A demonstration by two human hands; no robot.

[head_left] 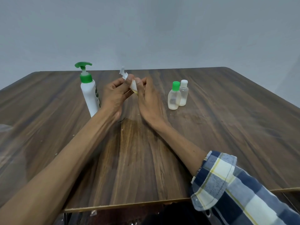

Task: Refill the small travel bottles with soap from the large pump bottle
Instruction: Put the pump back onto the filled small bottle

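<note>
- The bench (211, 143) has a dark wood-grain top, matte, with a paler worn streak down the middle and a thin raw edge along the near side.
- Both hands meet over the middle of the bench, a little toward the far side, around one small bottle (133, 86) of pale plastic with a white flip cap (123, 73) standing open at its tilted top.
- The left hand (116, 93) has a narrow grip: fingers curled, thumb pressed on the bottle near its neck.
- The right hand (146, 96) pinches the bottle's body from the right, its fingers bent over the far side.
- The pump bottle (89, 95) stands just left of the left hand: a tall, smooth white body, a glossy green collar and a curved green pump head pointing right.
- Right of the hands, two more travel bottles stand upright and touching: a green-capped bottle (174, 96), rounded and translucent with creamy liquid at the bottom, and behind it a white-capped bottle (183, 93), clear, with a low white layer inside.
- A rolled-up checked sleeve (227, 181) in navy, white and yellow woven cloth covers the right forearm.
</note>
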